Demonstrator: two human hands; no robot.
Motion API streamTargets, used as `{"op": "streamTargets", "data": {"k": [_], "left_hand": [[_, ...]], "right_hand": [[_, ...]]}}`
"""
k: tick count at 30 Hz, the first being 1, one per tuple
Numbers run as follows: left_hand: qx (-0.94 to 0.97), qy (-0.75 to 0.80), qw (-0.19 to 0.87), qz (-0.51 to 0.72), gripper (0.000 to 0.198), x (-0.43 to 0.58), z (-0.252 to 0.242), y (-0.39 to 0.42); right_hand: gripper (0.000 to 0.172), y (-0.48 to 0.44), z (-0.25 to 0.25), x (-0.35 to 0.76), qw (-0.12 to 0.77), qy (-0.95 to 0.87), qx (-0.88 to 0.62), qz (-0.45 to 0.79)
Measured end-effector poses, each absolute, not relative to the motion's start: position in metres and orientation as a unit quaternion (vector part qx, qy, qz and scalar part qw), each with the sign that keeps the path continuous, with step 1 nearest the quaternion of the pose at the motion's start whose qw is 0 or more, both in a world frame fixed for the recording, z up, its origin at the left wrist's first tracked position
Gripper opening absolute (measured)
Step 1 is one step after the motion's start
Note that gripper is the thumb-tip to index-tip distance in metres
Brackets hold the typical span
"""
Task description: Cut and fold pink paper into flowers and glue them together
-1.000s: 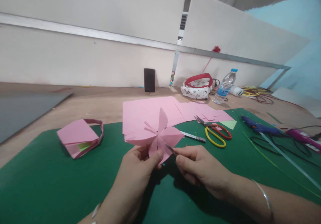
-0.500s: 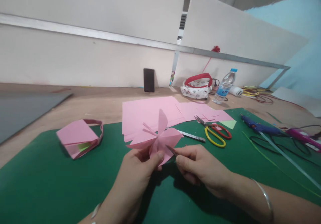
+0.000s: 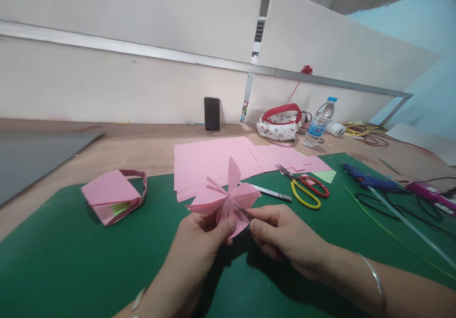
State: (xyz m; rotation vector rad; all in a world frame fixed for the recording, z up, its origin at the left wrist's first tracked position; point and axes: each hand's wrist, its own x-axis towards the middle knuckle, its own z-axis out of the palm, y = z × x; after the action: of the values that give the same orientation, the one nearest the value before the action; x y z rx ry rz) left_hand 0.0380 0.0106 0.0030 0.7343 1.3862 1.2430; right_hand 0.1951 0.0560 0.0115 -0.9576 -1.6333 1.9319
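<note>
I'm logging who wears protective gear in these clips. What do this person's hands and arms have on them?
No gloves or sleeves in view: left hand and right hand are bare, as are both forearms. A thin silver bangle circles the right wrist. A pale band shows at the left wrist, too near the picture's edge to identify.

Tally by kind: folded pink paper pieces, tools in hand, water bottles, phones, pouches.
Folded pink paper pieces: 2, the flower pinched in the left hand and the handled box on the green mat
Tools in hand: 1, the thin metal tool in the right hand
Bottles: 1, the water bottle
Phones: 1, the dark phone
Pouches: 1, the red-trimmed pouch
Total: 6
</note>
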Motion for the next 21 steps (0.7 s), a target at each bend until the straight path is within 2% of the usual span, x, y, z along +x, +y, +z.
{"op": "streamTargets", "data": {"k": [21], "left_hand": [[0.321,0.586,0.536,0.516,0.021,0.0393,0.0002,0.0080]], "right_hand": [[0.029,0.0571,0.0115,0.1934,0.209,-0.594,-0.353,0.692]]}}
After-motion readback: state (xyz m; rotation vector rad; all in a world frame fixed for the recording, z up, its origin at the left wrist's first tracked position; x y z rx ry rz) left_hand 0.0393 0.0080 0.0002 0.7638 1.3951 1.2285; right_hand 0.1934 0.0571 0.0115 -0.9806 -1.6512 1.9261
